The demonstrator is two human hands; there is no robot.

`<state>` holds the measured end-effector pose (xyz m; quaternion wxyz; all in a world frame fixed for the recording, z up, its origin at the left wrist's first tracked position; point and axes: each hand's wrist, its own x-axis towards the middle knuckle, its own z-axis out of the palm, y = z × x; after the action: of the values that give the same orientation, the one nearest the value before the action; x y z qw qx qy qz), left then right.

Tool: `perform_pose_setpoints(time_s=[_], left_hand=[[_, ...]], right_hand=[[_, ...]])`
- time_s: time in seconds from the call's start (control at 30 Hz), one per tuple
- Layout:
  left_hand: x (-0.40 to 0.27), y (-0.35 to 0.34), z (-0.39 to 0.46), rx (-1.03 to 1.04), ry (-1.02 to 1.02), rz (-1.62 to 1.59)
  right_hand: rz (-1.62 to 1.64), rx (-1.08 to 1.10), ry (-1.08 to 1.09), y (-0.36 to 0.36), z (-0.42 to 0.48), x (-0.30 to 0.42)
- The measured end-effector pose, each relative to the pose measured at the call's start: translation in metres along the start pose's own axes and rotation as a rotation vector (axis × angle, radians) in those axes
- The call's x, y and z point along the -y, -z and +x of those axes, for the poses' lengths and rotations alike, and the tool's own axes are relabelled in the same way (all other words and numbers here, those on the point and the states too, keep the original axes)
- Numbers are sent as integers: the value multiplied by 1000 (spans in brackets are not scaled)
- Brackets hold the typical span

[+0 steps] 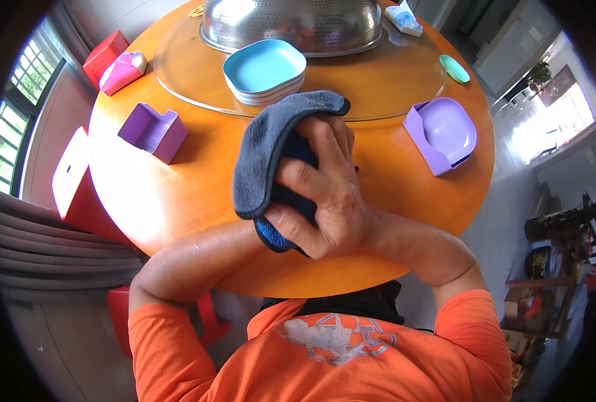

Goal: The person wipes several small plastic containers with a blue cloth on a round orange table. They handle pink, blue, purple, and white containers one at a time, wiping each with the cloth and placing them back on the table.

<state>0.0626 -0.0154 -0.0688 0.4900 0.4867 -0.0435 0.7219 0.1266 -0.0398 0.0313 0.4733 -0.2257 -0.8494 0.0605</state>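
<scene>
My right hand (335,193) is wrapped around a folded microfiber cloth (265,145) in front of my chest, above the table. The cloth is grey with a dark edge, and a blue side shows at its lower corner. From the left, my left forearm (212,251) reaches in behind the cloth; the left hand itself is hidden by the cloth and the right hand. Whether anything else is inside the cloth cannot be seen. Just beyond the cloth is a stack of rounded square plates, its top plate (265,65) light blue.
On the round wooden table (202,201), a purple open box (155,133) stands left and a purple holder with rounded plates (446,128) right. A glass turntable (378,100) bears an upturned metal colander (293,25). A tissue pack (403,19), green oval item (454,69) and pink packet (123,73) lie around.
</scene>
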Motion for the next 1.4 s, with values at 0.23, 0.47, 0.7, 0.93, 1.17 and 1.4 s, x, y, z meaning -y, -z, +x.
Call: perform_pose_setpoints(time_s=[0.23, 0.47, 0.7, 0.93, 1.17, 1.4], left_hand=[[-13, 9, -7, 20, 149, 150], [-38, 26, 5, -9, 278, 371], [-56, 33, 30, -186, 276, 469], [-68, 45, 43, -233, 273, 397], [-73, 37, 57, -457, 249, 119], [-93, -1, 34, -368, 577, -28]], right_hand=[[226, -55, -26, 1, 5, -21], [448, -130, -169, -7, -5, -29], [357, -76, -217, -31, -32, -18], [393, 49, -192, -40, -42, 4], [159, 83, 9, -46, -54, 16], [19, -141, 187, -34, -32, 13]])
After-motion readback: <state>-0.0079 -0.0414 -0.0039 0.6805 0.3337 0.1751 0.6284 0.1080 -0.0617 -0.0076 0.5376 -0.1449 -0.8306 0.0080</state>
